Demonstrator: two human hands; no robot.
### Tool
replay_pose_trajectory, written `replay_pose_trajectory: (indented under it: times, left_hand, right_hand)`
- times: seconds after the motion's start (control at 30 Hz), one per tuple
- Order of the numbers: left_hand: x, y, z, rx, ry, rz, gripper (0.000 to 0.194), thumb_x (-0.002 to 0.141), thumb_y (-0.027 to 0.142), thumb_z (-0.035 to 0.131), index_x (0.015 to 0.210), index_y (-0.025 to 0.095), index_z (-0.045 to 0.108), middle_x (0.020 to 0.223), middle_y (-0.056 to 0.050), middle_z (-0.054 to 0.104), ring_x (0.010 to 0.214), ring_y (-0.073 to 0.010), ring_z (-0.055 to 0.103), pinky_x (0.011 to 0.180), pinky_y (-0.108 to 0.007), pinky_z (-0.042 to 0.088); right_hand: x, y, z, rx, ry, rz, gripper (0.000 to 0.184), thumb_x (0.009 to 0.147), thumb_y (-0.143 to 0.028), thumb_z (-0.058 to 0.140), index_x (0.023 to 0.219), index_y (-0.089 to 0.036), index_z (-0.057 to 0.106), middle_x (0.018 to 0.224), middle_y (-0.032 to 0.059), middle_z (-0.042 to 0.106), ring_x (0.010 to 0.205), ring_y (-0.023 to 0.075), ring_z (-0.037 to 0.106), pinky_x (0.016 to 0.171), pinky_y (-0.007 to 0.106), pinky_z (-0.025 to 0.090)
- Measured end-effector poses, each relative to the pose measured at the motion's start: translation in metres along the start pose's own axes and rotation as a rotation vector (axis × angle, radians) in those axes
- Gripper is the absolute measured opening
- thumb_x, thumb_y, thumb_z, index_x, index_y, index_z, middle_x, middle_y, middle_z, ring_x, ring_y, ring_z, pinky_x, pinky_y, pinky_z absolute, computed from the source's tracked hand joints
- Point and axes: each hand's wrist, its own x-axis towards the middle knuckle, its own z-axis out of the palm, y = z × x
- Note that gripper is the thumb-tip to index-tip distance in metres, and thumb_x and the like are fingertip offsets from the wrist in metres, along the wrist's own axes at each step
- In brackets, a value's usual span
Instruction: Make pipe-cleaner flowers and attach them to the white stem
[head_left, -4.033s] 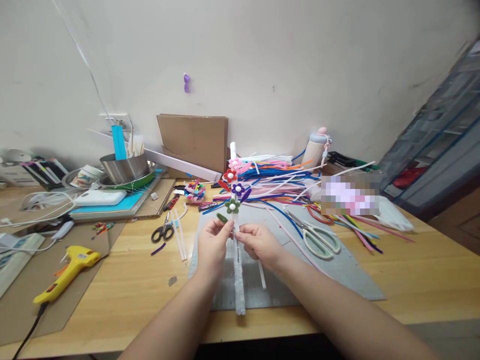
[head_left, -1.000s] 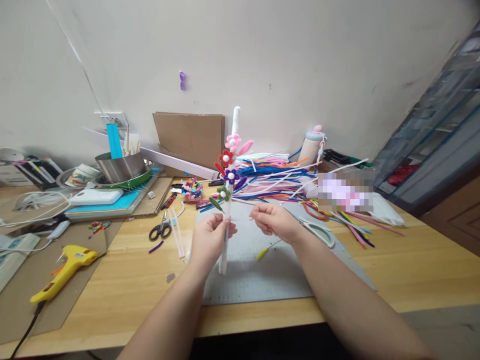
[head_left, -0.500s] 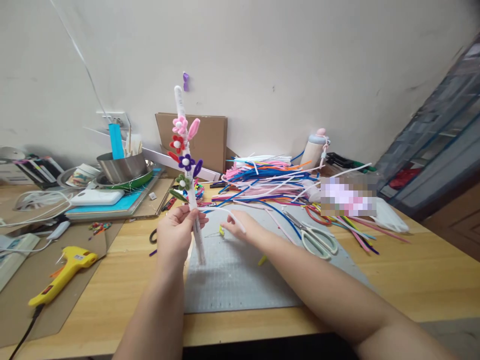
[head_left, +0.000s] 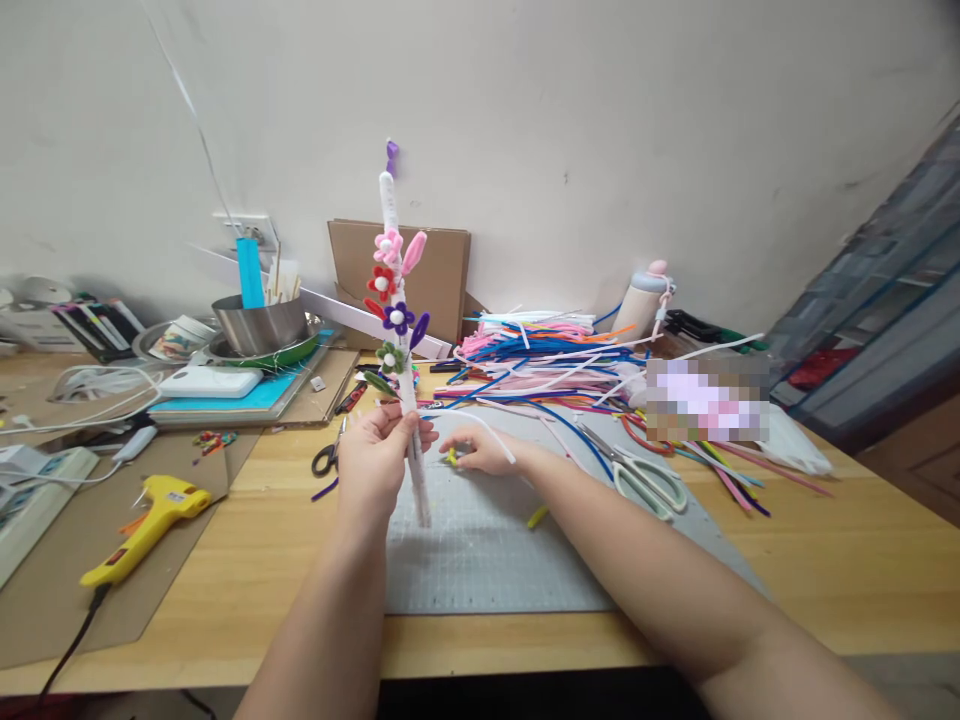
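Observation:
My left hand (head_left: 386,445) is closed around a white fuzzy stick (head_left: 411,390) held nearly upright. Pink, red, purple and green pipe-cleaner flowers with white centres run up the stick, with looped leaves beside them. From near my grip, a loose white pipe cleaner (head_left: 480,422) curves right, over my right hand (head_left: 484,450). That hand is low over the grey cutting mat (head_left: 480,570), thumb and fingertips closed on a small yellow pipe-cleaner piece (head_left: 451,456). A second yellow piece (head_left: 538,517) lies on the mat near my right forearm.
Green-handled scissors (head_left: 651,485) lie on the mat's right side; black-handled scissors (head_left: 325,460) are left of my left hand. Behind lies a heap of coloured pipe cleaners (head_left: 540,350). A yellow glue gun (head_left: 150,525) rests at left on cardboard. A bottle (head_left: 641,305) stands behind.
My right fingers have come down onto the small yellow piece and closed on it. My left hand still holds the flowered stick. The whole view has shifted slightly, moving things rightward in the picture.

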Motion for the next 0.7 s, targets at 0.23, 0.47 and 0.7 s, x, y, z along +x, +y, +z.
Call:
replay_pose_trajectory:
  times: [0.23,0.47,0.7]
  left_hand:
    - [0.001,-0.002,0.000,-0.002,-0.019,-0.016,0.028,0.065,0.030,0.068,0.081,0.009,0.059,0.061,-0.004,0.066,0.056,-0.0174,0.065,0.056,-0.027,0.053]
    - [-0.003,0.000,0.004,-0.018,-0.011,-0.044,0.025,0.065,0.026,0.067,0.081,0.009,0.058,0.060,-0.004,0.067,0.055,-0.0169,0.065,0.055,-0.027,0.053]
    - [-0.003,-0.005,0.005,-0.009,-0.028,-0.023,0.023,0.066,0.028,0.068,0.079,0.011,0.058,0.060,-0.003,0.066,0.055,-0.0167,0.065,0.053,-0.026,0.052]
  right_hand:
    - [-0.022,-0.003,-0.002,0.353,-0.129,0.038,0.017,0.067,-0.020,0.061,0.083,-0.015,0.061,0.062,-0.0037,0.048,0.053,0.0062,0.038,0.050,0.018,0.029]
    - [-0.067,0.007,-0.020,0.734,-0.260,0.132,0.023,0.074,-0.031,0.061,0.089,-0.016,0.054,0.078,-0.0002,0.047,0.060,0.0046,0.044,0.055,0.017,0.037]
    - [-0.090,0.014,-0.024,0.983,-0.280,0.175,0.026,0.068,-0.017,0.069,0.091,-0.010,0.058,0.077,0.0005,0.051,0.058,0.0019,0.046,0.053,0.013,0.036]
